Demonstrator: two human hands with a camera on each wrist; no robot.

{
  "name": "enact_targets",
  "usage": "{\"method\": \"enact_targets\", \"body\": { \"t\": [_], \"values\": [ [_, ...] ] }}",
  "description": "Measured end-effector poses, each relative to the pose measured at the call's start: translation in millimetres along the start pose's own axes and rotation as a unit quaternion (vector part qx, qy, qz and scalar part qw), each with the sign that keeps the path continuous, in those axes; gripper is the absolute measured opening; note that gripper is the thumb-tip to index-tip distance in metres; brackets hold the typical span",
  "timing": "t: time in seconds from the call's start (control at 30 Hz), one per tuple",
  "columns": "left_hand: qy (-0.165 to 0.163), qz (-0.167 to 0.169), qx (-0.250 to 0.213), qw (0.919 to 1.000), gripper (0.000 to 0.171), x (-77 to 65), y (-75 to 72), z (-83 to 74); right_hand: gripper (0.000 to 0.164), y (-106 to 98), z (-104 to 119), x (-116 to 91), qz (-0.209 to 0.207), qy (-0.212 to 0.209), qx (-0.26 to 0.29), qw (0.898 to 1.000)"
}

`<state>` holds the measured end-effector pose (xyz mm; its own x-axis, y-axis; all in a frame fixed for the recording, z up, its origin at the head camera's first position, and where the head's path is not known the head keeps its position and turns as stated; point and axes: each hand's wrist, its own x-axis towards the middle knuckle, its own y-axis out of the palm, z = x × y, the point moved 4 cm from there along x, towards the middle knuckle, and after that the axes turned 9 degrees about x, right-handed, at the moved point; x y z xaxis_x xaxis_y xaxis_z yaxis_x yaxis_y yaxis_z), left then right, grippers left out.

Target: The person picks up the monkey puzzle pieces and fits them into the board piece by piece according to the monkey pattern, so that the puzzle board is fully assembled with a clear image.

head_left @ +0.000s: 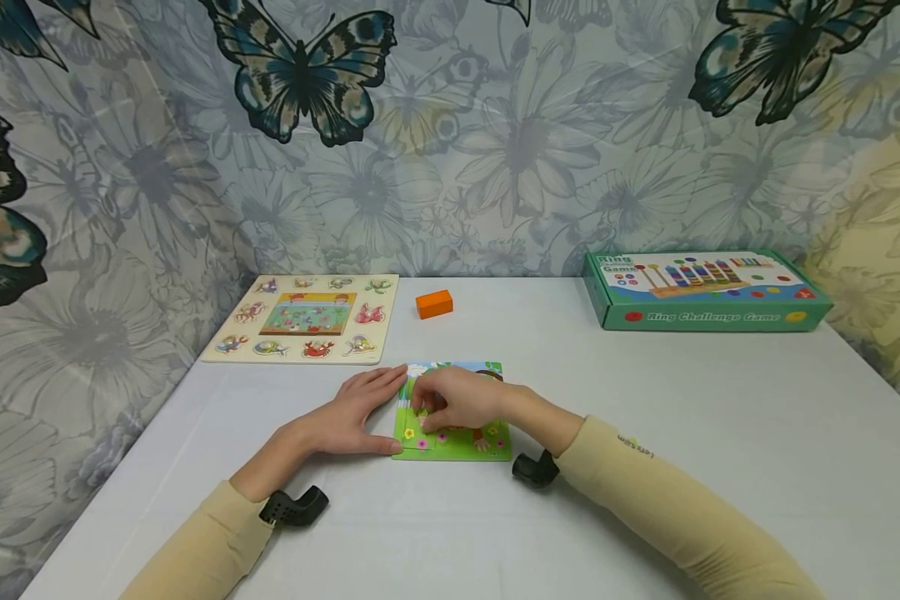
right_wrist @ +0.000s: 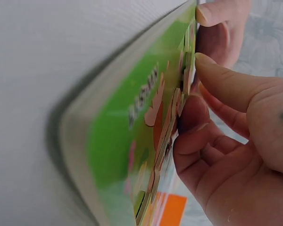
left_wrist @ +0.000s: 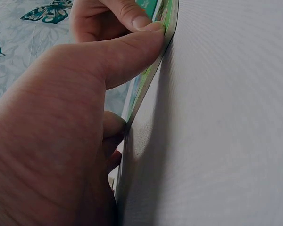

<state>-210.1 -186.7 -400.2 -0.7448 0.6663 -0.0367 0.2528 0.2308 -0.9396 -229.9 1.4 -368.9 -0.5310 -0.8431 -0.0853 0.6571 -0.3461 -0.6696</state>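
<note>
Pinching a puzzle piece: right hand. Beneath it: green puzzle board, edge touched by outstretched left hand.

A white table spread beneath the left hand and the right hand, its smooth top reaching out to either side of them. Beyond both, past the table's far edge, rose a back wall in pale blue-grey, patterned with large grey line-drawn flowers. A teal, black and cream butterfly spread its wings on it, ahead of the left hand. Off to the left of the hands, a side wall carried the same print, faintly creased. Far to their right, the covering turned yellowish. Soft shadows lay on the table near the hands.
</note>
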Motion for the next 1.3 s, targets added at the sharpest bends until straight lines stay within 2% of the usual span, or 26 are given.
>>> {"method": "enact_targets", "body": {
  "t": [0.47,0.77,0.93,1.07,1.3],
  "values": [
    [0.007,-0.005,0.002,1.0000,0.102,0.3,-0.2,-1.6,0.013,7,5,-2,0.014,-0.002,-0.029,0.999],
    [-0.006,0.002,-0.001,1.0000,0.102,-0.2,0.5,-1.7,0.015,-5,3,-8,0.000,-0.020,-0.017,1.000],
    [-0.011,0.003,-0.003,0.9999,0.103,0.3,0.8,-1.6,0.020,-17,0,-18,-0.018,-0.019,0.000,1.000],
    [-0.010,0.003,0.000,0.9999,0.102,0.6,0.6,-1.8,0.020,-26,-4,-29,-0.034,-0.004,0.009,0.999],
    [-0.003,-0.004,0.002,1.0000,0.101,0.8,-0.1,-3.6,0.019,-38,-12,-53,-0.054,-0.005,0.018,0.998]
  ]
}}
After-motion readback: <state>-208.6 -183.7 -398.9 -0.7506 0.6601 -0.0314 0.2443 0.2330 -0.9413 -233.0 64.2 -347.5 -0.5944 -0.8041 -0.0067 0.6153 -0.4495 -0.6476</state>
